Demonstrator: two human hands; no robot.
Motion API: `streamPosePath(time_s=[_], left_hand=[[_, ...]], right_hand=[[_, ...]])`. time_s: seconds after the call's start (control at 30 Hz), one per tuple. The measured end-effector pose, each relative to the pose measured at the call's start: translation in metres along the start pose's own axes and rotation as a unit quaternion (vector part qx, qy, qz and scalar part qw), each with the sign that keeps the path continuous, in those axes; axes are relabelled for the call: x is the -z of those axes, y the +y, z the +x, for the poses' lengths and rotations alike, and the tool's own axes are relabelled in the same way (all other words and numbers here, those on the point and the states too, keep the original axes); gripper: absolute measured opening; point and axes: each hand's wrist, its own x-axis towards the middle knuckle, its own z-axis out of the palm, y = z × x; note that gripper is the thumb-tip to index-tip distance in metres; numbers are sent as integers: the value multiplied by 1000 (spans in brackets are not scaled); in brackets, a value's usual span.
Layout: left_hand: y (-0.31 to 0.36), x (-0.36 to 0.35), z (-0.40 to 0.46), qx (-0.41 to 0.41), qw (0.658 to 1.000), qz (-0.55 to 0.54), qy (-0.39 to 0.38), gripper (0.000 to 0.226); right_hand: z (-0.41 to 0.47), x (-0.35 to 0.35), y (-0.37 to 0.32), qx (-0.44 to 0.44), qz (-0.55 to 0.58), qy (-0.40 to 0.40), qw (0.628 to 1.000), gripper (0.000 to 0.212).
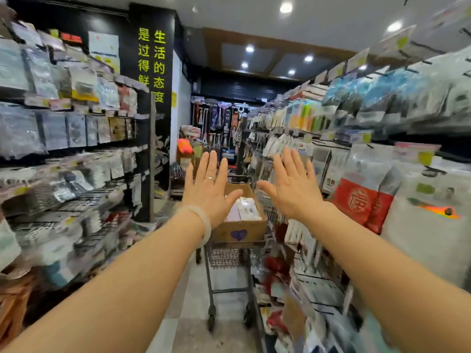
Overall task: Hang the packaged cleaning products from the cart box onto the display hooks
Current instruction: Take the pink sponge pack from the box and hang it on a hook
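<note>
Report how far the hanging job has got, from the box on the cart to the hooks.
Done: nothing that can be tied to this job; the shelves are full and blurred. In hand: nothing. The left hand and right hand are raised, open and empty, in front of the cart. Left: the cardboard box still holds white packages, which all need hanging.

A wheeled metal cart [224, 281] stands on the tiled aisle floor [188, 327], near the right-hand shelving. An open cardboard box [239, 231] sits on top of the cart, a purple heart printed on its near wall. White packaged products [246, 208] lie inside the box.
</note>
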Motion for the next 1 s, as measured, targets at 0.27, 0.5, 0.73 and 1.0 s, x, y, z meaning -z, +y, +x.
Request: streamPosePath(time_s=[0.27, 0.5, 0.73, 1.0], left_hand=[[-31, -159, 162, -40, 997, 12, -66, 77], [-55, -323, 311, -59, 989, 13, -135, 77], [-76, -463, 422, -70, 970, -27, -232, 80], [-81, -644, 504, -158, 912, -72, -372, 92]], right_hand=[[164, -160, 30, -19, 14, -18, 1000, 86], [324, -322, 59, -7, 44, -72, 996, 81], [428, -452, 81, -11, 58, -120, 991, 82], [476, -602, 105, -117, 84, -254, 956, 94]])
